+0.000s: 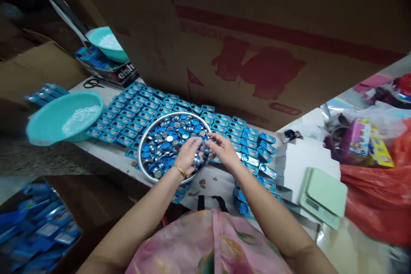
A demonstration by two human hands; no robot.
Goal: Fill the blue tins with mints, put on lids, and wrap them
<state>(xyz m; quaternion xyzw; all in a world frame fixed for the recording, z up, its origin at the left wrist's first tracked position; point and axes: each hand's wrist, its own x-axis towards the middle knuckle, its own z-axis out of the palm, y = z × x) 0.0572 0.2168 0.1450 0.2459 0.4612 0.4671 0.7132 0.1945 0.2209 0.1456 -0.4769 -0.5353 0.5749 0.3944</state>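
Note:
A round metal bowl [140, 154] full of small blue and silver round caps [165, 146] sits at the table's front edge. My left hand [189, 154], with a gold bangle at the wrist, is over the right part of the bowl, its fingers curled around silver caps. My right hand [221, 147] is at the bowl's right rim, fingers bent toward my left fingertips; what they hold is too small to make out. Rows of blue printed packs [133, 113] lie on the table behind and on both sides of the bowl.
A teal basin [48, 122] with white pieces stands at the left, black scissors [93, 83] behind it. Large cardboard boxes [257, 8] rise behind the table. A pale green scale [326, 192] and red plastic bag [369, 197] are at the right. An open carton [93, 197] holds blue packs lower left.

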